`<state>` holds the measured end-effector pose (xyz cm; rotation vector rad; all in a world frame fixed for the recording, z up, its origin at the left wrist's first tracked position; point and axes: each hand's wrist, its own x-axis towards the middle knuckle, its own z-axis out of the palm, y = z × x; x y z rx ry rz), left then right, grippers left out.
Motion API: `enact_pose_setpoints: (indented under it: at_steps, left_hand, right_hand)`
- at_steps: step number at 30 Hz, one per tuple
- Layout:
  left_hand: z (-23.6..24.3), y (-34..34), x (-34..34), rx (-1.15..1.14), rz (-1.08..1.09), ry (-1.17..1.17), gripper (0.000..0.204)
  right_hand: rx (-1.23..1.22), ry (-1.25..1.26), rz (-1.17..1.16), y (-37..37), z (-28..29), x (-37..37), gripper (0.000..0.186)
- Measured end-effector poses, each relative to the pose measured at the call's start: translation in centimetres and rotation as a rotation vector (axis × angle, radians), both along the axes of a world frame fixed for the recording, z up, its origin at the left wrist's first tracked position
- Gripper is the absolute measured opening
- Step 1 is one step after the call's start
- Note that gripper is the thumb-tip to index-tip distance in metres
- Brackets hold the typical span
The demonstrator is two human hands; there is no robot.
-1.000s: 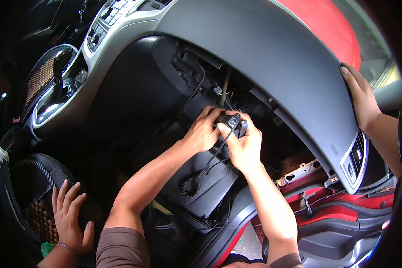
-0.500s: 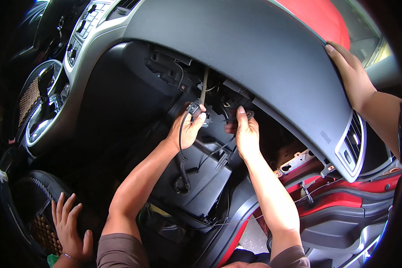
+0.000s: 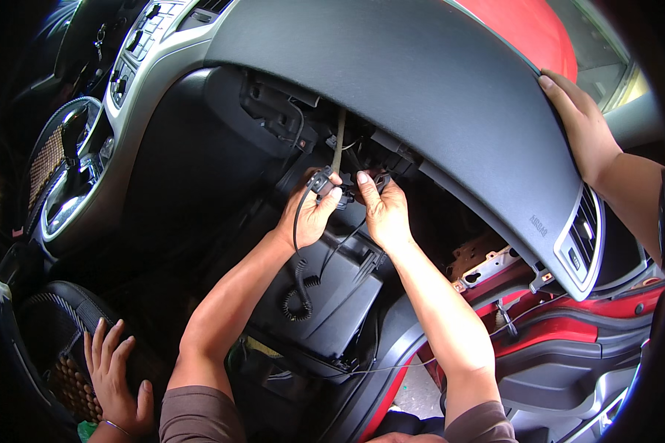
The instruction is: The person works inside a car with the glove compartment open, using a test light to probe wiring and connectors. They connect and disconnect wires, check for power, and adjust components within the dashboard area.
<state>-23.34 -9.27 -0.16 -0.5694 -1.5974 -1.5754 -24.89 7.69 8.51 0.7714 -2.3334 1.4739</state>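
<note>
My left hand (image 3: pixel 312 219) is closed round a small black plug-like part (image 3: pixel 320 180) with a thin cord that drops into a black coiled cable (image 3: pixel 296 301). Close beside it, my right hand (image 3: pixel 386 215) pinches a small dark piece (image 3: pixel 382 179), its thumb pointing up toward the left hand. A thin dark wire runs down from between the hands. Both hands work under the car's dashboard (image 3: pixel 391 88), in the opening on the passenger side. A pale tube (image 3: pixel 339 140) comes down just above my left hand. What the fingertips touch is partly hidden.
A black plastic box (image 3: pixel 325 292) lies below my hands. Another person's hand (image 3: pixel 580 122) rests on the dashboard at right; one more hand (image 3: pixel 117 373) lies on the seat at lower left. A metal bracket (image 3: pixel 489 270) and the red door sill are at right.
My right hand has moved left, up close to my left hand, bringing the dark piece along. The left hand keeps its grip and has hardly moved; the coiled cable has shifted slightly.
</note>
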Motion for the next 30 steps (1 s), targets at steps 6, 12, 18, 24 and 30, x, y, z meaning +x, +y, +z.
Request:
enact_pose_setpoints:
  at_steps: [6,12,18,24,30]
  left_hand:
    - [0.2,0.1,0.3,0.023,-0.019,-0.026,0.017]
    - [0.1,0.0,0.2,0.033,-0.019,-0.015,0.017]
    - [0.0,-0.1,0.3,0.025,-0.013,-0.019,0.016]
    - [0.2,0.0,0.4,0.032,-0.009,-0.002,0.015]
    - [0.1,-0.1,0.3,0.028,-0.02,-0.028,0.015]
  right_hand:
    - [0.069,0.024,-0.029,0.1,0.0,0.0,0.045]
    - [0.144,-0.047,-0.038,0.2,0.6,-0.7,0.041]
    - [0.133,-0.122,-0.021,0.1,0.5,-1.5,0.042]
    - [0.123,-0.139,-0.018,0.1,0.6,-1.5,0.042]
    - [0.099,-0.161,-0.021,0.0,0.7,-1.6,0.041]
